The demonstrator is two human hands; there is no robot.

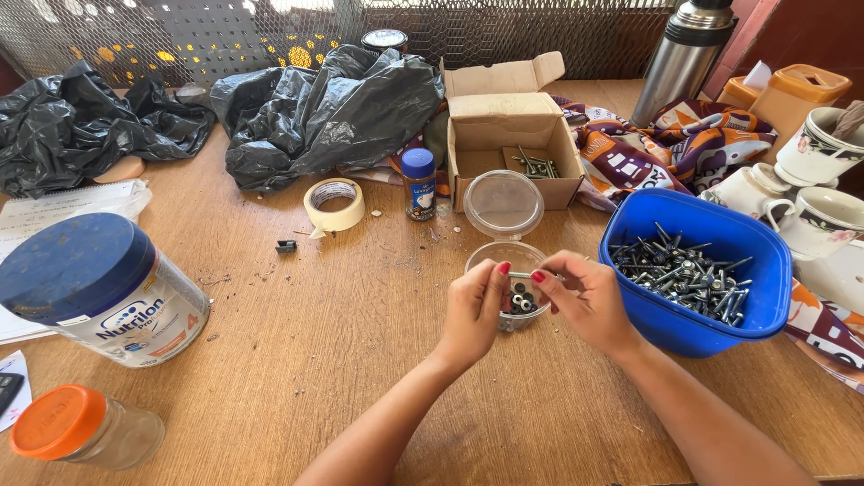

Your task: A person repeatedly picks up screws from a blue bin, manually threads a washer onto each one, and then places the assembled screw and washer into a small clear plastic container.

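Observation:
My left hand (474, 310) and my right hand (585, 299) meet over a small clear plastic cup (504, 255) that holds several dark washers (520, 301). Between the fingertips of both hands lies a thin screw (520, 275), held horizontally just above the cup. A blue plastic tub (711, 229) full of dark screws sits right beside my right hand. The cup's clear round lid (503, 203) leans against an open cardboard box (513, 135) behind it, and several screws lie in that box.
On the wooden table: a roll of masking tape (335, 204), a small blue-capped jar (418, 183), a large blue-lidded tin (99, 288), an orange-lidded glass jar (85, 429), black plastic bags (333, 108), a steel flask (684, 54), patterned cloth (666, 144), white cups (810, 202).

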